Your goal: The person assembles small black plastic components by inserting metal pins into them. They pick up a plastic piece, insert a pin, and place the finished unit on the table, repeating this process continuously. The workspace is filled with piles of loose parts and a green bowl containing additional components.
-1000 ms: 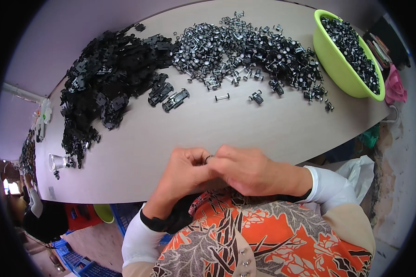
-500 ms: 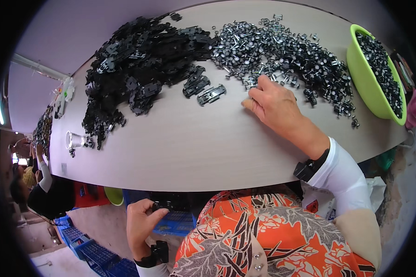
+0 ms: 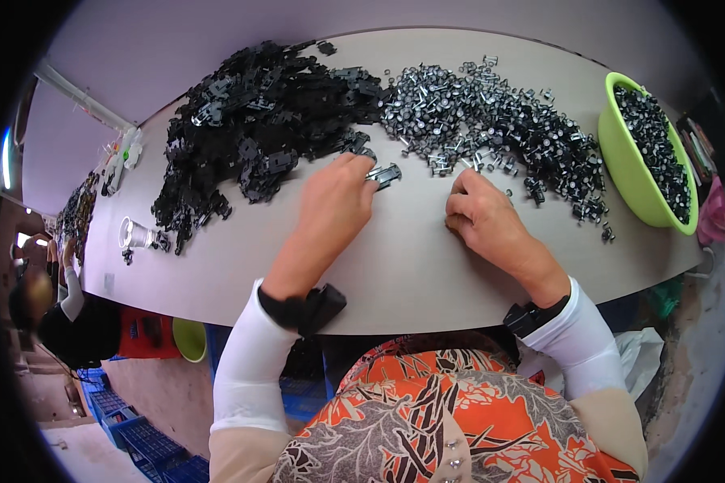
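My left hand [image 3: 336, 211] reaches over the table, its thumb and fingers closed about the left end of a black toy-car chassis [image 3: 388, 175] with silvery metal on it. Beyond its fingertips another dark chassis [image 3: 361, 146] lies at the edge of a large heap of black chassis [image 3: 242, 121]. My right hand [image 3: 491, 216] rests on the table with curled fingers pressed together; whatever they hold is hidden. Just past its knuckles begins a broad pile of small wheel-and-axle sets [image 3: 435, 105], black wheels on silvery pins.
A lime-green tub [image 3: 612, 133] full of wheel sets stands at the right. A clear plastic cup [image 3: 137, 234] lies at the left beside a few small dark parts. Blue crates [image 3: 149, 451] are on the floor, lower left. Another person [image 3: 80, 322] works at the far left.
My left hand has come up from below the table's front edge, where a black part was at its fingers, to the chassis. My right hand has drawn back slightly from the wheel pile.
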Demonstrator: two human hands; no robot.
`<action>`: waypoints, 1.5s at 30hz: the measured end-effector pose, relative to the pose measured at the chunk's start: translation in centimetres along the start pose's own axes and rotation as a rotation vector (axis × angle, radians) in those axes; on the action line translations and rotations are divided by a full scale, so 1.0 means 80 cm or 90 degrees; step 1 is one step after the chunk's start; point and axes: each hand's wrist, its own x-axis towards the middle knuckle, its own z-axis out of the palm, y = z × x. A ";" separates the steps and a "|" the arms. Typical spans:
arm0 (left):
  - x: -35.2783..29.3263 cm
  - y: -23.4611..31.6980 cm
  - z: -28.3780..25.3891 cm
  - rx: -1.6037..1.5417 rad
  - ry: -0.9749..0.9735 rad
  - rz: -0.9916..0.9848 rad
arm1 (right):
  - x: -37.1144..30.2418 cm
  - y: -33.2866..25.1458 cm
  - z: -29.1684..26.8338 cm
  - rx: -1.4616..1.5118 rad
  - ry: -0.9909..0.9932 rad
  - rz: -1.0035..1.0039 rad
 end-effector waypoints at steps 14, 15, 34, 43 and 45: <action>-0.001 0.015 0.012 -0.383 -0.085 -0.280 | -0.005 0.005 -0.014 0.023 -0.053 -0.012; -0.008 0.004 0.016 -0.373 -0.058 -0.248 | -0.007 0.003 -0.016 0.045 -0.055 -0.028; -0.029 0.036 0.008 -0.486 -0.247 -0.257 | 0.002 0.003 -0.004 -0.070 0.000 0.055; -0.019 0.037 0.013 -0.899 -0.316 -0.414 | -0.004 0.005 -0.005 -0.066 0.025 0.045; -0.019 0.036 0.016 -0.890 -0.315 -0.410 | -0.005 0.006 -0.007 -0.076 0.015 0.050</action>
